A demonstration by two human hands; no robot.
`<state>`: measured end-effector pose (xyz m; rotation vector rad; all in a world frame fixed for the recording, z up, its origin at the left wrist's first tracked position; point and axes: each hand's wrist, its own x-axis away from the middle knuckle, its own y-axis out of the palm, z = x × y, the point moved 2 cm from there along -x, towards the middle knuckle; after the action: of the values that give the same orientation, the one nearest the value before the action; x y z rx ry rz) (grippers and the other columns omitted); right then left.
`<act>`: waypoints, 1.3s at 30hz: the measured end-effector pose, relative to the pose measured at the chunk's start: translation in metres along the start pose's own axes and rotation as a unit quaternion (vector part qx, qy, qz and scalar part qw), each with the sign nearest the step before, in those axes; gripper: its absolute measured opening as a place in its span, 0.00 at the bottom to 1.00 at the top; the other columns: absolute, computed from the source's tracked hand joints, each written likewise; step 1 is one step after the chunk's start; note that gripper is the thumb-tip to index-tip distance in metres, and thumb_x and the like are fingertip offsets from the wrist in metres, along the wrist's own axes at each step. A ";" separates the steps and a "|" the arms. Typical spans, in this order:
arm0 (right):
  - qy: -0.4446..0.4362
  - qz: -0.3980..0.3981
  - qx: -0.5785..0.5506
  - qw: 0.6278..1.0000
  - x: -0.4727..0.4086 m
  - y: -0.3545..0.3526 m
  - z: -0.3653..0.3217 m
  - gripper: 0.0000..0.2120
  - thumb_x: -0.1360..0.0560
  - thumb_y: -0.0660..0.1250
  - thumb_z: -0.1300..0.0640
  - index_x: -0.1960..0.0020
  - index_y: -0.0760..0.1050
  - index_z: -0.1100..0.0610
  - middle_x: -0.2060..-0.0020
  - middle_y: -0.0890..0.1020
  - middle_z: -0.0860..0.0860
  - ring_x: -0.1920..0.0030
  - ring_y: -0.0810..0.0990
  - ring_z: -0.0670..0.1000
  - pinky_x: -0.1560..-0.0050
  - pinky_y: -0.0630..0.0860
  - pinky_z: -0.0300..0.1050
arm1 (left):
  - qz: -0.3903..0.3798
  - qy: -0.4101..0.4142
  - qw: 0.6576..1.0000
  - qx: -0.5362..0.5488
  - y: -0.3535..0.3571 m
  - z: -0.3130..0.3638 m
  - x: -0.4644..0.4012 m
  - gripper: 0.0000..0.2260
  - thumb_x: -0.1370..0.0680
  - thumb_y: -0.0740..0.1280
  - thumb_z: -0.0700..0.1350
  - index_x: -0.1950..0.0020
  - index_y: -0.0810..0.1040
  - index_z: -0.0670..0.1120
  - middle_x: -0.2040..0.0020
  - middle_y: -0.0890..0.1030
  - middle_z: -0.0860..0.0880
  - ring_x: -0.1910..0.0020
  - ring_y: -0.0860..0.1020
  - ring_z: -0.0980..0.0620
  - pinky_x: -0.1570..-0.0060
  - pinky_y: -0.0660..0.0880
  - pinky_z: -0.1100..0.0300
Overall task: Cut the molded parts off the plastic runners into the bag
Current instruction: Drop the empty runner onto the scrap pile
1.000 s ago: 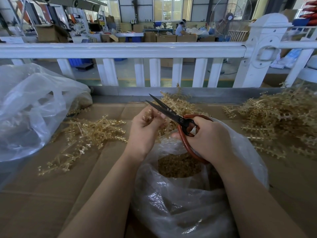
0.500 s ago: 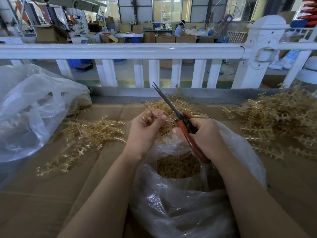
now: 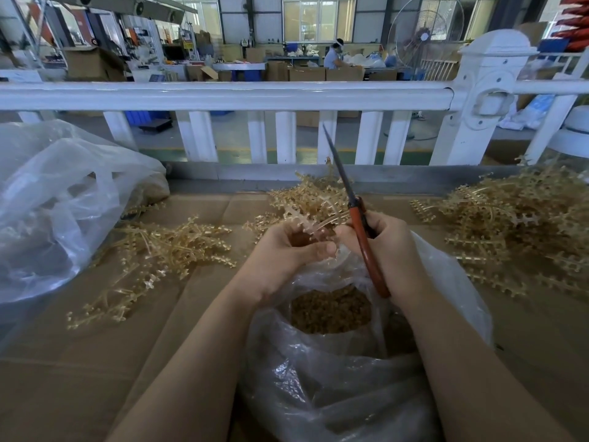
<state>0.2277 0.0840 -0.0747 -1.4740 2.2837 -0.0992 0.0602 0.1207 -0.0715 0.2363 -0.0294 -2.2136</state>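
Note:
My left hand (image 3: 288,253) grips a tan plastic runner (image 3: 307,223) whose toothed end sticks up past the fingers. Close beside it, my right hand (image 3: 390,250) holds red-handled scissors (image 3: 361,231) with the blades together, pointing up and away toward the fence. Both hands hover over the mouth of a clear plastic bag (image 3: 334,387) that holds a heap of small tan cut parts (image 3: 330,309). The right hand's fingertips touch the runner.
Loose tan runners lie in piles at left (image 3: 153,250), behind the hands (image 3: 306,194) and at right (image 3: 522,224) on the cardboard-covered table (image 3: 95,362). A second crumpled clear bag (image 3: 54,199) sits far left. A white fence (image 3: 223,94) borders the table's far edge.
The scissors went from open blades aimed left to blades together and swung upright. The right hand moved up against the left, and a runner's end now shows above the left fingers.

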 end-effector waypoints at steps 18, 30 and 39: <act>-0.026 0.008 0.097 0.995 0.005 0.001 0.001 0.21 0.38 0.71 0.28 0.61 0.79 0.46 0.65 0.82 0.36 0.60 0.80 0.36 0.63 0.72 0.39 | 0.153 -0.009 0.978 0.143 -0.014 0.002 -0.002 0.02 0.32 0.73 0.43 0.61 0.85 0.49 0.63 0.85 0.48 0.67 0.82 0.55 0.66 0.78 0.64; -0.108 -0.004 0.286 0.952 0.008 0.002 0.002 0.29 0.37 0.59 0.19 0.53 0.75 0.42 0.65 0.76 0.35 0.63 0.74 0.35 0.66 0.64 0.30 | 0.215 0.043 0.963 0.153 -0.021 0.003 -0.003 0.05 0.32 0.74 0.38 0.63 0.82 0.47 0.65 0.83 0.49 0.62 0.83 0.52 0.56 0.81 0.61; -0.122 -0.019 0.327 0.937 0.008 0.002 0.003 0.28 0.37 0.59 0.18 0.50 0.72 0.38 0.65 0.72 0.30 0.63 0.69 0.31 0.65 0.61 0.28 | 0.208 0.100 0.969 0.094 -0.021 0.004 -0.005 0.09 0.24 0.69 0.31 0.61 0.81 0.43 0.65 0.79 0.46 0.61 0.76 0.49 0.52 0.76 0.57</act>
<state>0.2244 0.0785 -0.0800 -1.0976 1.7701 -0.5916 0.0460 0.1372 -0.0688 0.5091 -0.1644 -1.7612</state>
